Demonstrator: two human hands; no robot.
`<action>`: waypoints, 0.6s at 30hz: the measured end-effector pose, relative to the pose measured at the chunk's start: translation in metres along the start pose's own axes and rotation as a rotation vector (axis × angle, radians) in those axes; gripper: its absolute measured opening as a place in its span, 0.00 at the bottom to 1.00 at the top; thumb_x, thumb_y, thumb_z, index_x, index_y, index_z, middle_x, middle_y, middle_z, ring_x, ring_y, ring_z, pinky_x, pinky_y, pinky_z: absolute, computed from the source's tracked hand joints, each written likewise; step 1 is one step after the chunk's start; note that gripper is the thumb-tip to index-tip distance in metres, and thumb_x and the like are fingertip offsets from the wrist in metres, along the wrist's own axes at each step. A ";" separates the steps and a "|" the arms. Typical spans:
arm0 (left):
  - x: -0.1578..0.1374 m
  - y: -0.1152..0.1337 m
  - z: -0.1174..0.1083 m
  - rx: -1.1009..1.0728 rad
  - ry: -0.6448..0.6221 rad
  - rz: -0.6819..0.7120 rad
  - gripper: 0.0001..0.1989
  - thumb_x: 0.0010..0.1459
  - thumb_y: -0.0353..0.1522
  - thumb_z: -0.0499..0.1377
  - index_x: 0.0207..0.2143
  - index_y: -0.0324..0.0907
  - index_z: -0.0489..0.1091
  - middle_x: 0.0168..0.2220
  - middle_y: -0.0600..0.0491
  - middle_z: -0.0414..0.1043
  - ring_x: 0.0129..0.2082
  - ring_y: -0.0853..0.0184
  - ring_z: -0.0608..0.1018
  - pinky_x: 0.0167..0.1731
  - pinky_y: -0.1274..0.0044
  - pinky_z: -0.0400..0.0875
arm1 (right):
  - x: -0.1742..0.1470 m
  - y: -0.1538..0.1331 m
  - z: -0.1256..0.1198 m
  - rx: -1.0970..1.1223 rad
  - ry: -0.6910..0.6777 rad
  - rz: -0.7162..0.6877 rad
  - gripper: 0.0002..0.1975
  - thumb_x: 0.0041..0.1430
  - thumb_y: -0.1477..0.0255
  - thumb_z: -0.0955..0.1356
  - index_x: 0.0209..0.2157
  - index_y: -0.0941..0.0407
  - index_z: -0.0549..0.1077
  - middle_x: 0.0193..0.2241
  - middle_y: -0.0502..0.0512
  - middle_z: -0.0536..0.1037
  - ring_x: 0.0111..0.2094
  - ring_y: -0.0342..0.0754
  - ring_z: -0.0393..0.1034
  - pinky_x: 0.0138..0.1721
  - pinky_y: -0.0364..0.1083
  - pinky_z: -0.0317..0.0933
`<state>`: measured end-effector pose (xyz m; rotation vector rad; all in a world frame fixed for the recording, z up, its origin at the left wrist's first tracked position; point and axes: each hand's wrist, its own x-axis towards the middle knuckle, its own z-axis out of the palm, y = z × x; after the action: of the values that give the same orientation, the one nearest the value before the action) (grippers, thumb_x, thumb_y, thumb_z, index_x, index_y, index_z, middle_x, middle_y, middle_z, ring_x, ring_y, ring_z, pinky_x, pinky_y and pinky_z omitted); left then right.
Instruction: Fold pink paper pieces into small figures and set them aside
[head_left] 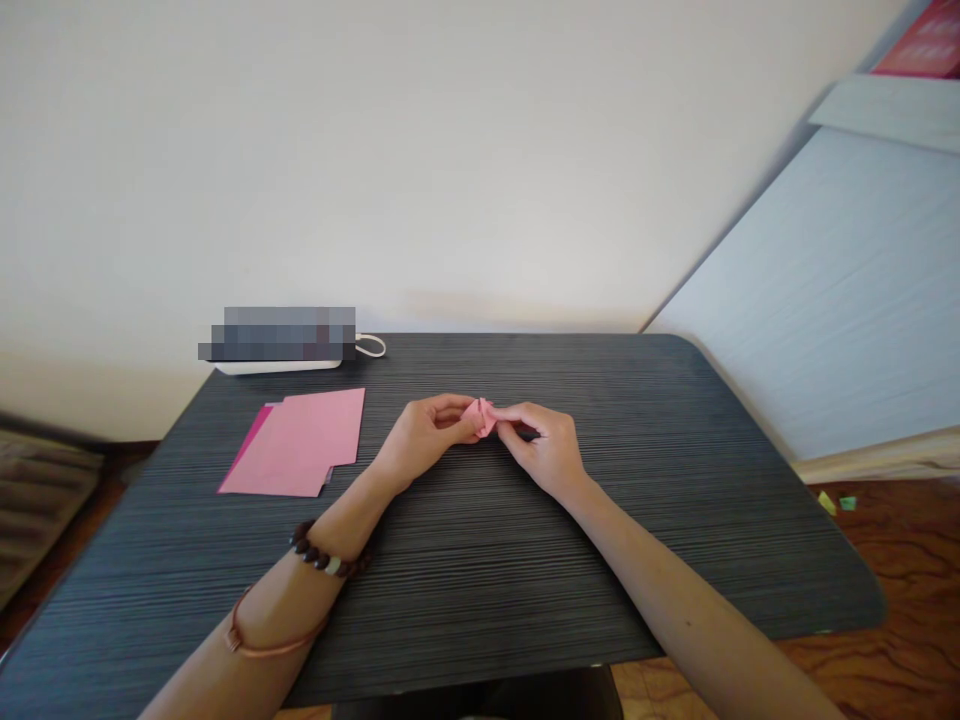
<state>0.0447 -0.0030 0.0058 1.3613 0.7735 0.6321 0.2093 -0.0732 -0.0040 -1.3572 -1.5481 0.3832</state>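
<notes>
One small folded piece of pink paper (481, 418) is up in front of me, held over the middle of the table, its layers too tiny to make out fully from here. The left hand (426, 437) has its left side caught between thumb and fingers, and the right hand (546, 447) has the thumb and forefinger drawn close together at its right edge. Under them spreads the dark table (675, 530), finely streaked from side to side, with rounded corners on the right. A beaded bracelet (328, 560) and, farther up the same arm, a thin brown band (274, 650) circle the left forearm. To the left of that hand, apart from it, lie flat pink sheets (292, 445), with a magenta edge (247, 445) peeping out along their left side. Behind those, at the back edge, sits a pale-based object (277, 367) whose upper part is blurred into squares, a white loop of cord (371, 346) beside it. A plain pale wall (480, 180) rises behind the table; at right stands a light panel (840, 270), and above it a red item (926, 45) carries pale lettering too smeared to read. Yellow and green scraps (847, 503) lie on the wood-patterned floor (919, 600).
</notes>
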 end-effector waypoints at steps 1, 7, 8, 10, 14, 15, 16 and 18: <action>0.000 -0.001 0.000 -0.010 0.007 0.002 0.19 0.50 0.38 0.63 0.43 0.37 0.71 0.39 0.47 0.77 0.37 0.65 0.78 0.41 0.73 0.74 | 0.000 -0.001 0.000 0.007 -0.009 0.011 0.09 0.56 0.73 0.65 0.35 0.51 0.76 0.32 0.51 0.79 0.32 0.45 0.74 0.36 0.46 0.68; 0.000 0.002 0.000 -0.029 -0.011 -0.004 0.16 0.49 0.37 0.64 0.39 0.37 0.71 0.37 0.47 0.77 0.37 0.64 0.79 0.42 0.72 0.73 | -0.001 -0.002 0.000 0.164 -0.025 0.141 0.07 0.55 0.69 0.67 0.37 0.53 0.71 0.30 0.52 0.78 0.30 0.45 0.74 0.35 0.46 0.70; 0.000 0.002 0.000 -0.022 -0.016 -0.003 0.16 0.49 0.37 0.63 0.39 0.37 0.72 0.36 0.47 0.77 0.37 0.64 0.79 0.42 0.72 0.73 | 0.000 -0.002 0.001 0.174 -0.019 0.162 0.09 0.54 0.68 0.67 0.38 0.54 0.70 0.30 0.52 0.78 0.30 0.46 0.74 0.34 0.45 0.69; 0.000 0.002 0.000 -0.004 -0.020 0.001 0.16 0.49 0.37 0.64 0.38 0.37 0.72 0.35 0.48 0.78 0.36 0.64 0.79 0.42 0.72 0.73 | 0.001 0.000 0.001 0.159 -0.025 0.179 0.09 0.54 0.66 0.68 0.37 0.54 0.71 0.30 0.52 0.78 0.30 0.46 0.74 0.35 0.46 0.69; 0.000 0.001 -0.001 0.020 -0.017 0.000 0.16 0.50 0.38 0.63 0.38 0.36 0.72 0.34 0.47 0.78 0.36 0.64 0.79 0.42 0.72 0.73 | 0.002 0.003 0.002 0.148 -0.061 0.173 0.08 0.56 0.65 0.66 0.34 0.54 0.73 0.30 0.52 0.78 0.31 0.46 0.74 0.38 0.46 0.68; 0.000 0.001 -0.001 0.025 -0.018 0.000 0.16 0.50 0.38 0.63 0.38 0.35 0.72 0.34 0.47 0.77 0.36 0.64 0.79 0.42 0.72 0.73 | 0.002 0.003 0.001 0.159 -0.061 0.176 0.08 0.56 0.65 0.67 0.34 0.54 0.73 0.30 0.52 0.78 0.31 0.46 0.74 0.38 0.47 0.67; 0.000 0.000 -0.001 0.031 -0.019 0.002 0.16 0.51 0.38 0.62 0.38 0.35 0.72 0.34 0.47 0.77 0.36 0.65 0.78 0.42 0.73 0.73 | 0.002 0.004 0.001 0.170 -0.061 0.178 0.08 0.56 0.65 0.67 0.34 0.54 0.73 0.30 0.52 0.78 0.31 0.46 0.74 0.38 0.47 0.67; -0.001 0.000 -0.001 0.045 -0.024 0.015 0.16 0.52 0.39 0.62 0.38 0.35 0.72 0.35 0.47 0.77 0.37 0.65 0.78 0.42 0.73 0.73 | 0.003 0.004 0.001 0.190 -0.061 0.178 0.08 0.56 0.65 0.67 0.34 0.54 0.73 0.30 0.52 0.78 0.32 0.45 0.74 0.39 0.47 0.67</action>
<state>0.0433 -0.0028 0.0061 1.4143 0.7628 0.6116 0.2110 -0.0692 -0.0063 -1.3472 -1.4053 0.6711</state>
